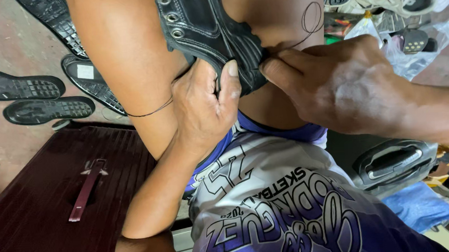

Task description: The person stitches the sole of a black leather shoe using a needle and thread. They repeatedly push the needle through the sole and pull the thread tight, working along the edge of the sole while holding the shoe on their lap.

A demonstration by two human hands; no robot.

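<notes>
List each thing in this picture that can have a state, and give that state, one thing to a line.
left hand: closed on the black shoe upper, thumb on top.
right hand: fingertips pinched at the upper's edge.
black shoe upper: clamped between the knees, eyelets unlaced.
black thread: slack, looped.
loose soles: lying on the floor, tread up.

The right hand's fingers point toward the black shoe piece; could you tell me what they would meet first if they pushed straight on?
The right hand already pinches the black leather shoe upper at its edge. Straight on, its fingertips would likely meet the left hand thumb gripping the same piece, though depth is unclear.
</notes>
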